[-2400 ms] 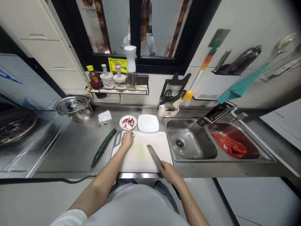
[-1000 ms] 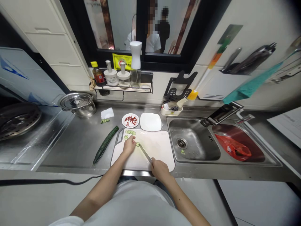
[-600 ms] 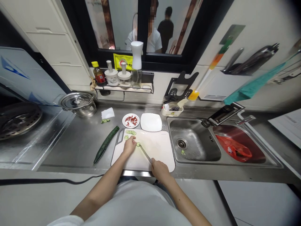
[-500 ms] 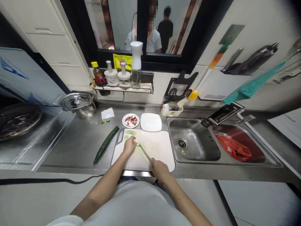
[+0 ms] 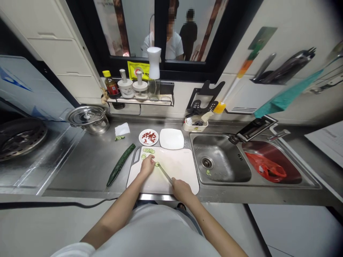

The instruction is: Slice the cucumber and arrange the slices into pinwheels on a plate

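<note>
A white cutting board (image 5: 177, 175) with a grey handle end lies at the counter's front edge. My right hand (image 5: 182, 189) is wrapped around the handle of a knife (image 5: 165, 174), whose tip points away over a cucumber slice (image 5: 157, 164). My left hand (image 5: 147, 167) rests on the board with fingers closed at that slice's left edge; the exact grip is too small to see well. Behind it are a row of cucumber slices (image 5: 149, 151) and a few more slices (image 5: 143, 156). Left of the board lies a whole cucumber (image 5: 120, 165).
Behind the board stand a plate of chopped red pieces (image 5: 144, 142) and a white plate (image 5: 172, 138). A lidded steel pot (image 5: 98, 125) is at the left, near a white paper (image 5: 122, 128). On the right, a double sink (image 5: 222, 160) holds a red bag (image 5: 268, 171).
The view has shifted very slightly. Both hands, the knife and the slices stay in nearly the same places on the board.
</note>
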A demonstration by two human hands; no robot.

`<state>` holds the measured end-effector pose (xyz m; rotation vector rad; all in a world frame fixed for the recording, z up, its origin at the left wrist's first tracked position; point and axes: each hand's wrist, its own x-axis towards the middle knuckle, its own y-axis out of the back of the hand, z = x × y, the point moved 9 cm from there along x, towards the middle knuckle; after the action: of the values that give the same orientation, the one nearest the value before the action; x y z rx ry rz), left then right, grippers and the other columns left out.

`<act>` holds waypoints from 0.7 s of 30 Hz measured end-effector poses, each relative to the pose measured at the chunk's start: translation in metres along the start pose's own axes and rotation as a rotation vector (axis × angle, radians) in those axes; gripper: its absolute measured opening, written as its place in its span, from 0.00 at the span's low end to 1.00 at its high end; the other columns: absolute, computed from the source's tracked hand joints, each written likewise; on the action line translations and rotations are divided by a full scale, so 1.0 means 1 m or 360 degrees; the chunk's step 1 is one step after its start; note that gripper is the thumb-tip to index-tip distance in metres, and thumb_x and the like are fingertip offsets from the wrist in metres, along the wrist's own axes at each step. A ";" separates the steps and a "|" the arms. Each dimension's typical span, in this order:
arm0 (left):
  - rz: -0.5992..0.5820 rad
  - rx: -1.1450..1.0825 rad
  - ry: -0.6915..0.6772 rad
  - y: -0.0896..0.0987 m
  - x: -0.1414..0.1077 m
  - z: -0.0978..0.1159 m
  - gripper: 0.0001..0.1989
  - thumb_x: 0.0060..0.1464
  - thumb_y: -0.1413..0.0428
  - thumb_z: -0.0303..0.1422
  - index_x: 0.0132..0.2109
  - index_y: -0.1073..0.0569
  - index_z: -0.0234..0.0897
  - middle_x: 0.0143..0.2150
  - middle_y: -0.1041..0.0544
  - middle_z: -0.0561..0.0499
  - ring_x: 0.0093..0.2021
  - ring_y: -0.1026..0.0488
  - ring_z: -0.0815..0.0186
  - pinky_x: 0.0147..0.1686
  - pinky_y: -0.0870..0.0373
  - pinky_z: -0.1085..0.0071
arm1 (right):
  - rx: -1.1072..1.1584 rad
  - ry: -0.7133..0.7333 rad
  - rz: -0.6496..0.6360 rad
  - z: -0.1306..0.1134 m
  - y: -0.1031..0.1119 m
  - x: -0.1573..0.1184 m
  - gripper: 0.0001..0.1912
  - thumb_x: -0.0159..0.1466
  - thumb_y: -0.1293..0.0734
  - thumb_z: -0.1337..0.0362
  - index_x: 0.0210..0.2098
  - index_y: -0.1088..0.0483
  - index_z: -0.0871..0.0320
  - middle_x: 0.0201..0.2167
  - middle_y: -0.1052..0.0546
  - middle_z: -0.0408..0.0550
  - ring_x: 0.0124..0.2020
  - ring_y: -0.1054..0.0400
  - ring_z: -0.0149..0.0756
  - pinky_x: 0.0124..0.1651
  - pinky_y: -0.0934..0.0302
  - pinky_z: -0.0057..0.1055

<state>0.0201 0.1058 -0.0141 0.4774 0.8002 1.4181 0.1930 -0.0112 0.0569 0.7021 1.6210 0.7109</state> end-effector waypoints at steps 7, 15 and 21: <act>-0.0006 0.0027 -0.0013 0.000 0.003 0.001 0.16 0.50 0.47 0.22 0.47 0.27 0.34 0.37 0.22 0.48 0.36 0.28 0.66 0.38 0.37 0.74 | -0.0005 0.0013 0.0017 -0.002 0.004 0.004 0.18 0.65 0.47 0.72 0.50 0.34 0.61 0.43 0.24 0.58 0.45 0.28 0.45 0.40 0.40 0.34; -0.0017 0.0048 0.0004 0.001 0.003 0.001 0.16 0.50 0.47 0.22 0.48 0.27 0.35 0.37 0.22 0.48 0.37 0.27 0.66 0.38 0.36 0.74 | 0.0003 0.0011 0.0003 -0.005 0.007 0.007 0.17 0.64 0.46 0.72 0.51 0.34 0.61 0.43 0.24 0.59 0.46 0.28 0.44 0.40 0.40 0.33; -0.0022 0.0055 -0.0017 0.001 0.002 0.002 0.16 0.50 0.47 0.23 0.47 0.27 0.35 0.35 0.23 0.49 0.36 0.28 0.65 0.37 0.36 0.73 | 0.0018 0.0005 0.0003 -0.005 0.007 0.010 0.17 0.64 0.45 0.71 0.50 0.34 0.61 0.43 0.24 0.59 0.46 0.28 0.43 0.40 0.39 0.33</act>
<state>0.0203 0.1087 -0.0127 0.5048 0.8186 1.3900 0.1867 0.0006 0.0564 0.7107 1.6283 0.7048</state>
